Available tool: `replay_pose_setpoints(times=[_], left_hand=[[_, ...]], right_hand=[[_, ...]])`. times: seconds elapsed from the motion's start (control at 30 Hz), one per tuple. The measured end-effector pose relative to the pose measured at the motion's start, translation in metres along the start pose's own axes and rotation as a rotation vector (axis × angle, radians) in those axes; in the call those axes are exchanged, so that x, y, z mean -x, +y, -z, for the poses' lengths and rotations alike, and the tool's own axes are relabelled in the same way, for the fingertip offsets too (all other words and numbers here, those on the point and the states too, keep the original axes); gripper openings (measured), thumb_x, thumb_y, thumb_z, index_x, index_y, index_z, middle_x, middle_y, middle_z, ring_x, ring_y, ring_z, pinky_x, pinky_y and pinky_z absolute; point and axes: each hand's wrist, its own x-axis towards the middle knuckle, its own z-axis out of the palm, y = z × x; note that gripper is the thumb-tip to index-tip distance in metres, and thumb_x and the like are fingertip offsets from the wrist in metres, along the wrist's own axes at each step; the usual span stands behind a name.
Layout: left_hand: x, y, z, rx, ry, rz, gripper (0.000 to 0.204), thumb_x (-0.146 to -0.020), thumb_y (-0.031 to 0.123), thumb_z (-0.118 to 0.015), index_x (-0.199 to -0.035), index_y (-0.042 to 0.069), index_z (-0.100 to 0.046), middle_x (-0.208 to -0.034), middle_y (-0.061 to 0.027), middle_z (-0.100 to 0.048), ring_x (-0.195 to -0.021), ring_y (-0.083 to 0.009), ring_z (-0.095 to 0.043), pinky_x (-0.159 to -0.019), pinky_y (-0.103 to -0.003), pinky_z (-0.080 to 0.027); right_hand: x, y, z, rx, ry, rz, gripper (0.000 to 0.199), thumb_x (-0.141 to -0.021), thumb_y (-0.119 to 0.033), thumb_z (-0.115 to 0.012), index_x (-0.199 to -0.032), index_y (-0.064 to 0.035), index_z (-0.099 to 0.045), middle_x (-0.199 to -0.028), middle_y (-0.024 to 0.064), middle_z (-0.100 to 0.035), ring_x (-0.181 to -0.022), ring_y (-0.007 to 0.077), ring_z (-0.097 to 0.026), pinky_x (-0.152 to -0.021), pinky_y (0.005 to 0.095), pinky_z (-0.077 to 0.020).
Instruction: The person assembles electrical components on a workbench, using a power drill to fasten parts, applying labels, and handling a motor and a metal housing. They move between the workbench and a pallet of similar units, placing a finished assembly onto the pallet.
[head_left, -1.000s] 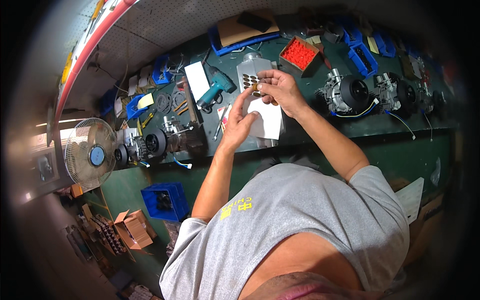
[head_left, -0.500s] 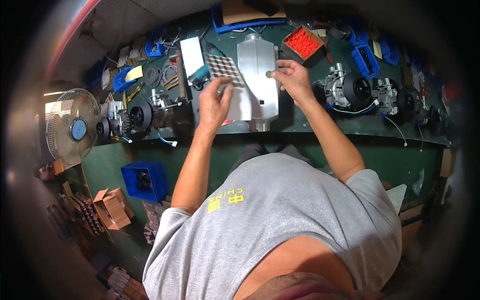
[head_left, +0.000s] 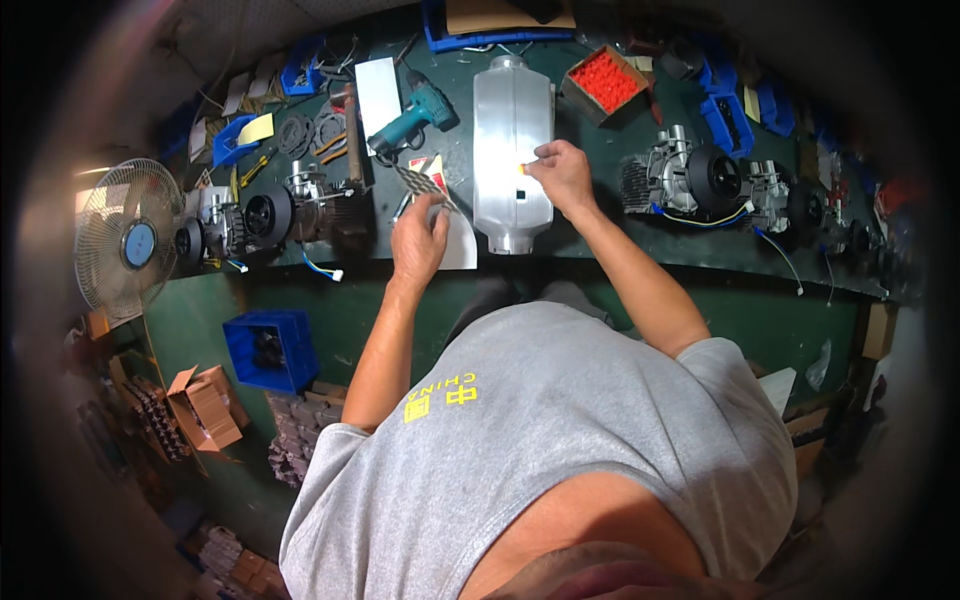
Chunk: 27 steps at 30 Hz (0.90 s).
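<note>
A silver metal housing lies lengthwise on the green workbench in front of me, with a small square dark opening low on its face. Between the fingertips of my right hand is a small round yellowish sticker, held just above the housing near that opening. My left hand, left of the housing, pinches a white sticker sheet with rows of dark round spots. The sheet is tilted and partly hidden behind the fingers. Beyond that hand, a red and white card lies on the bench.
A teal cordless drill and a white sheet lie at the back left. A box of red caps stands at the back right. Motor units with black fans line both sides. A standing fan is at far left.
My left hand has drawn the sticker sheet down and left, off the housing. My right hand has moved left and slightly down with the sticker, over the housing's face.
</note>
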Motion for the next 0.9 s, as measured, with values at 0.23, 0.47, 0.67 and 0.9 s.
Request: replay_pose_setpoints(times=[0.23,0.47,0.67,0.9], left_hand=[[-0.002,-0.009,-0.005,0.021,0.02,-0.05,0.024,-0.09,0.012,-0.067,-0.112,0.003,-0.068,-0.083,-0.017,-0.07,-0.06,-0.0229,-0.058,-0.064,-0.037,-0.049],[-0.002,-0.003,-0.005,0.047,-0.038,0.011,0.024,-0.089,0.011,-0.067,-0.112,0.002,-0.067,-0.085,-0.0164,-0.07,-0.055,-0.0204,-0.055,-0.061,-0.035,-0.048],[-0.001,0.004,-0.002,0.029,-0.052,0.033,0.023,-0.088,0.014,-0.068,-0.11,0.004,-0.067,-0.084,-0.0191,-0.07,-0.068,-0.0323,-0.064,-0.067,-0.041,-0.051],[0.0,-0.006,-0.005,0.084,0.011,-0.067,0.023,-0.088,0.013,-0.068,-0.109,0.005,-0.067,-0.087,-0.0206,-0.07,-0.076,-0.0371,-0.068,-0.071,-0.044,-0.052]], right_hand=[[0.004,0.001,-0.003,0.025,0.044,0.003,0.03,-0.072,-0.009,-0.083,-0.095,0.0045,-0.068,-0.081,0.0126,-0.073,-0.073,0.0177,-0.069,-0.067,0.0304,-0.0542],[0.007,0.002,-0.005,0.043,0.084,0.033,0.026,-0.071,-0.01,-0.082,-0.091,0.0023,-0.069,-0.078,0.0129,-0.073,-0.073,0.021,-0.072,-0.069,0.0326,-0.0554],[0.015,-0.01,-0.008,0.158,0.109,0.08,0.027,-0.073,-0.012,-0.081,-0.094,-0.0011,-0.068,-0.08,0.0126,-0.074,-0.075,0.0268,-0.072,-0.071,0.0363,-0.0555],[0.014,-0.015,-0.003,0.263,0.124,0.139,0.028,-0.074,-0.011,-0.08,-0.096,-0.0016,-0.065,-0.072,0.0086,-0.066,-0.069,0.0249,-0.067,-0.066,0.037,-0.0531]])
